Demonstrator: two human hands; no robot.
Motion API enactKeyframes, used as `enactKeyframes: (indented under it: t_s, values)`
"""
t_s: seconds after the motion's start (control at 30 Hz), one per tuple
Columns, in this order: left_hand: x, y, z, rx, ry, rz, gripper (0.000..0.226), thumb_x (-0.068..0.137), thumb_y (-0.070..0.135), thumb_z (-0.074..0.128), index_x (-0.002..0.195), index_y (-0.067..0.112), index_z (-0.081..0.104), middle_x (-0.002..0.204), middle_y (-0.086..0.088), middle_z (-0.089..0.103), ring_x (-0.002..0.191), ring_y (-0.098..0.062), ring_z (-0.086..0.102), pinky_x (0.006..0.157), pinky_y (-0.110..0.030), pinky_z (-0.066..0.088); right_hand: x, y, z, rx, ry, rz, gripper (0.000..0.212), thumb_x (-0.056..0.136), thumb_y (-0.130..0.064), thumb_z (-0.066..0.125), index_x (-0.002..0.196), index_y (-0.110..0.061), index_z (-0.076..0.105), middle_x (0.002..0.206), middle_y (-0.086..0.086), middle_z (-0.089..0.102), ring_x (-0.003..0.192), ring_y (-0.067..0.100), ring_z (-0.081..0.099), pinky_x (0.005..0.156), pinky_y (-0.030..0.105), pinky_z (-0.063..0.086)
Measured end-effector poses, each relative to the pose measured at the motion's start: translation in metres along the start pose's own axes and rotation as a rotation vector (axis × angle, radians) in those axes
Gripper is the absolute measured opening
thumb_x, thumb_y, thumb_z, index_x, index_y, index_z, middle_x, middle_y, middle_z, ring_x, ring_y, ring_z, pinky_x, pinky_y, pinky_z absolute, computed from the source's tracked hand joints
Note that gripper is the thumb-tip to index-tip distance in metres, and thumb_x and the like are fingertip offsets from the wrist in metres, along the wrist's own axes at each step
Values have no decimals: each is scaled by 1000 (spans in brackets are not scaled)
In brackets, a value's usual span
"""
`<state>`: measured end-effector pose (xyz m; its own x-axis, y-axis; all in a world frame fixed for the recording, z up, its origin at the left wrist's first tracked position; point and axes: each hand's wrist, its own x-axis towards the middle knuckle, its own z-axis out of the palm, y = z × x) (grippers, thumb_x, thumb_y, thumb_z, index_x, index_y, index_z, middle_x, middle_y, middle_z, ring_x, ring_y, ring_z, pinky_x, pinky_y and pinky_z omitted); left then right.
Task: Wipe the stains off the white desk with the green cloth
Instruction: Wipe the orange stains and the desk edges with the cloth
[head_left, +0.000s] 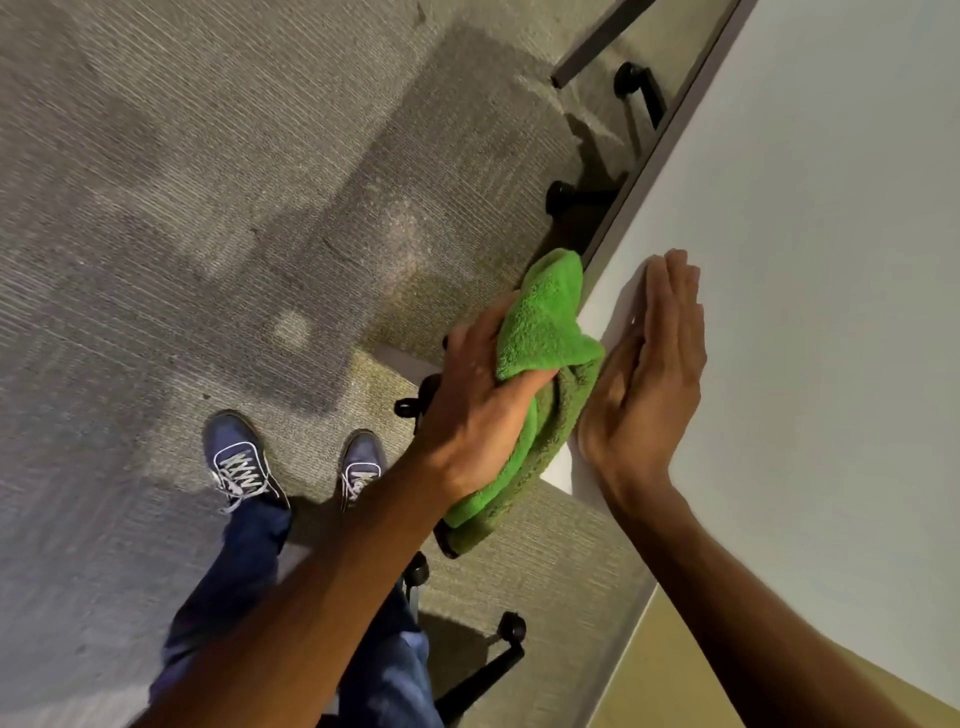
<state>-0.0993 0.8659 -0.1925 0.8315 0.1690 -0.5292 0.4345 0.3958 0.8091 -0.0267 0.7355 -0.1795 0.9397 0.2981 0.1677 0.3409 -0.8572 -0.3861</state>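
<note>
The white desk (831, 260) fills the right side of the head view, its edge running diagonally from top to bottom. My left hand (478, 405) is shut on the green cloth (545, 332), bunched and held just off the desk's corner, partly hanging below my hand. My right hand (649, 379) stands on its edge on the desk at the corner, fingers straight and together, palm facing the cloth. No stain shows on the visible desk surface.
Grey carpet (208, 208) covers the floor to the left. My legs in blue trousers and blue shoes (239, 457) stand below. Black chair castors (511, 626) and chair legs sit under the desk edge, with more castors (628, 78) near the top.
</note>
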Motion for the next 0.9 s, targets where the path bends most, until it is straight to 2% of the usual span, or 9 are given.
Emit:
enactKeyframes:
  t_s: [0.1,0.23,0.37,0.47,0.57,0.6,0.73,0.83,0.9]
  values:
    - [-25,-16,-6,64,13,95,57,85,54,58,140,43,50,119,41,45,124,-3,50,101,-22,42,0,2,0,-22,-9,-10,57,104,-22,22,155,-1,36,166,15,32,158,28,21,126,55,23]
    - [-38,-26,-10,85,58,10,55,84,51,61,137,55,48,116,33,43,118,10,51,100,-19,40,0,5,1,-28,-14,-27,58,103,-23,23,156,0,35,166,16,30,158,29,20,126,55,23]
    - [-23,-8,-3,200,33,165,46,97,27,53,124,64,54,119,50,41,128,-14,49,104,-17,36,0,3,1,-25,-16,-31,59,103,-22,22,156,1,34,166,17,29,159,30,19,126,57,22]
    - [2,5,6,279,61,68,44,100,26,58,143,30,48,140,10,48,133,-25,45,84,-3,33,1,0,-1,-17,-28,-27,65,107,-37,15,156,2,33,167,17,28,159,30,18,128,55,20]
    - [33,21,14,279,-23,31,27,99,42,56,121,56,52,117,50,42,113,-16,49,83,-8,34,1,-1,-2,-19,-34,-24,61,105,-29,22,156,3,33,167,18,27,159,30,18,127,56,21]
    - [43,31,16,270,-34,21,17,96,48,55,112,53,55,109,46,44,109,-13,48,92,-15,36,0,-1,-2,-23,-33,-19,59,102,-22,25,156,3,33,167,18,27,159,30,18,127,56,21]
    - [81,53,31,237,-26,6,55,77,62,49,113,26,68,120,-9,58,117,-27,57,105,-51,46,1,-4,-5,-21,-73,-12,67,90,0,40,156,3,31,167,18,25,159,30,14,128,56,17]
    - [94,59,33,182,-50,-16,55,80,58,50,114,20,70,124,-18,62,115,-33,62,104,-54,48,1,-7,-8,-19,-69,-13,72,84,5,41,155,6,31,167,20,25,159,34,16,127,58,18]
    - [91,55,30,119,-69,-28,49,90,48,52,116,11,70,120,-25,64,107,-25,66,95,-41,54,1,-10,-9,-32,-73,-17,71,85,6,41,155,7,31,166,21,25,158,35,15,127,58,18]
